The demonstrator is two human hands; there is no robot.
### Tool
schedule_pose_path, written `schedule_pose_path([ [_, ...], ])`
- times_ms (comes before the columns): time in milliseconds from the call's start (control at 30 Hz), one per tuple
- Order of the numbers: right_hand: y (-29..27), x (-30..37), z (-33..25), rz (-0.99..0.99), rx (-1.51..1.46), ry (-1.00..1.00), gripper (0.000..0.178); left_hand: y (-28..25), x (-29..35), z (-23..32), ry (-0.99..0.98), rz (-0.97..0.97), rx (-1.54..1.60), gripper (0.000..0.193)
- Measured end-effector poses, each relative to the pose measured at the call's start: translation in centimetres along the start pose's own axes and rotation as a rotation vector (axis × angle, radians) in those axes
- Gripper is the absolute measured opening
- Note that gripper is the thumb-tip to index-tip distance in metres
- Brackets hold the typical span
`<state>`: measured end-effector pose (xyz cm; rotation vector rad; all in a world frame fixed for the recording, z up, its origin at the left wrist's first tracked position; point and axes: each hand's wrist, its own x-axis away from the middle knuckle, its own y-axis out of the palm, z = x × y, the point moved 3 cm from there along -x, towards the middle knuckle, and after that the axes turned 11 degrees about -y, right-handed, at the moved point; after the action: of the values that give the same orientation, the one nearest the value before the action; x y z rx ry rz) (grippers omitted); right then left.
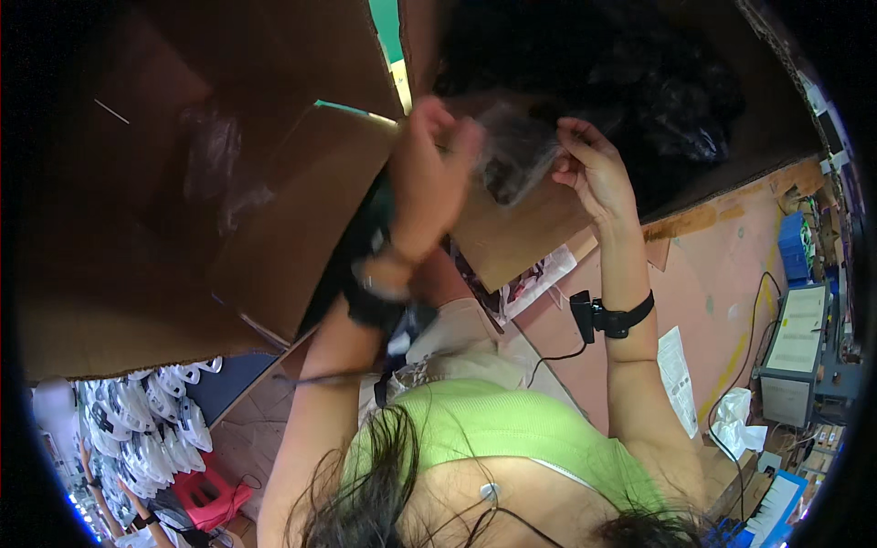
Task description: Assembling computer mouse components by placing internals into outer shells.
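A small clear plastic bag (516, 151) hangs between my two hands, above the open right-hand cardboard box (512, 242). My right hand (594, 173) is closed, its thumb and fingers pinching the bag's right edge. Close to the bag's left side is my left hand (429, 178), raised and smeared by motion, so its grip on the plastic cannot be made out. Whether anything lies inside the bag is unclear. Behind the hands, the box holds a dark heap of plastic-wrapped things (676, 100), in deep shadow.
Another large open cardboard box (301, 210) stands at the left, with clear plastic (215, 164) inside. A red stool (210, 493) and white hanging packages (151, 416) are at lower left. At right are a grey machine (793, 352), a blue bin (797, 247) and a cable.
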<state>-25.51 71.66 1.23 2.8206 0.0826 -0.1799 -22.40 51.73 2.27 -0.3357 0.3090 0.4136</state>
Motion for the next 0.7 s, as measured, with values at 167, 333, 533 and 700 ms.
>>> schedule_pose_path([
  [167, -0.1, 1.3, 1.0, -0.052, -0.228, 0.137, 0.020, 4.5, 6.5, -1.1, 0.254, -0.307, -0.501, 0.040],
  [333, 0.4, 1.5, -0.1, 0.015, -0.651, 0.207, 0.022, 4.1, 4.3, 0.7, 0.284, -0.347, -0.461, 0.021],
  [533, 0.8, -2.1, 0.1, -0.040, -0.306, 0.151, 0.019, 3.4, -0.7, 0.5, 0.324, -0.320, -0.645, 0.024],
  [700, 1.9, -3.8, -0.9, -0.035, -0.052, 0.042, 0.021, 1.6, -4.5, 3.1, 0.325, -0.134, -0.594, 0.025],
])
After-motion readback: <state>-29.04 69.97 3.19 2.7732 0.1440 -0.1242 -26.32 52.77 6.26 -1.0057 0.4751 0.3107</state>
